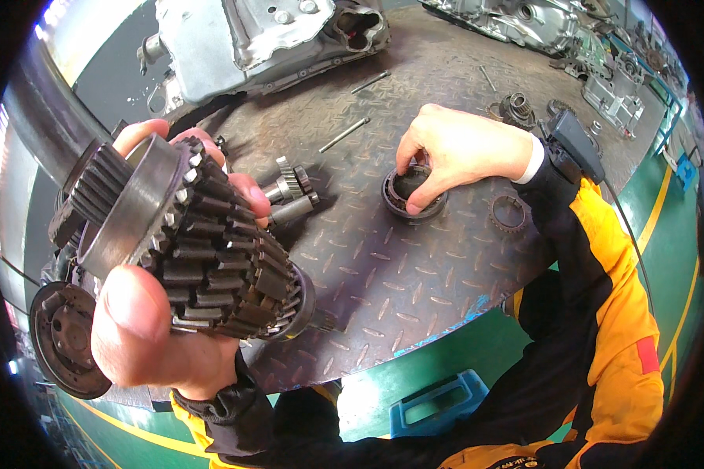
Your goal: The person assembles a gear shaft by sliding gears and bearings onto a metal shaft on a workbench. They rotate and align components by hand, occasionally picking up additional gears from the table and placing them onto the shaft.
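Note:
My left hand (137,336) is wrapped round a gear shaft (219,250), a dark stack of toothed gears with a smooth steel collar, raised close to the camera on the left. Its lower end tilts toward the bench's front edge. Further right, my right hand (461,152) reaches down onto a dark ring-shaped part (403,207) lying on the bench. Thumb and fingers pinch the ring's rim from inside and above. A thin toothed ring (508,213) lies flat just right of it. Behind the gear shaft rests a smaller geared shaft (291,184).
The diamond-plate bench (383,289) has a curved-looking front edge. A large silver housing (266,47) stands at the back left, another casting (516,23) at the back right. A steel rod (344,134) lies mid-bench; small gears (518,109) sit beyond my right wrist. A blue stool (438,402) stands below.

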Available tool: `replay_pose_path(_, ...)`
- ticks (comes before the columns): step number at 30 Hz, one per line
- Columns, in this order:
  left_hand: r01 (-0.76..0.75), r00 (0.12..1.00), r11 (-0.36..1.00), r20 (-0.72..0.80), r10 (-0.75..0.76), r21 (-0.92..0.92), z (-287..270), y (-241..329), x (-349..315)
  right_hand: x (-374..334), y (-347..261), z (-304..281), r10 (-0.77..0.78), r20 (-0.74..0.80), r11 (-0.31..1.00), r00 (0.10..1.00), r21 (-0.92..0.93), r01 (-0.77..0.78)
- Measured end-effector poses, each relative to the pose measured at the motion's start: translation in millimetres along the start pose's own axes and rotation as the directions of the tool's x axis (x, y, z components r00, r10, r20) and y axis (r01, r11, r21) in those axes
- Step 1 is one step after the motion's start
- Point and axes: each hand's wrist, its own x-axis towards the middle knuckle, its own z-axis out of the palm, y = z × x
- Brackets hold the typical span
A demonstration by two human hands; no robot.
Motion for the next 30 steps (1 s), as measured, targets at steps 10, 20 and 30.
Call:
replay_pose_path(10, -0.013, 1.0, 0.998, -0.002, 0.012, -0.056, -4.9, -4.1, 3.3, 0.0, 22.1, 7.6, -0.185, 0.01, 0.98, 0.983, -0.066, 0.186)
replay_pose_path(20, -0.006, 1.0, 1.0, -0.007, 0.006, -0.001, -1.5, -0.2, 1.2, 1.5, 24.4, 26.0, -0.131, -0.175, 0.981, 0.976, -0.166, 0.102)
replay_pose_path(30, 0.016, 1.0, 1.0, -0.024, -0.016, 0.006, 2.3, 1.8, -1.2, 10.2, 26.2, 14.0, 0.042, -0.081, 0.999, 0.996, -0.014, -0.043)
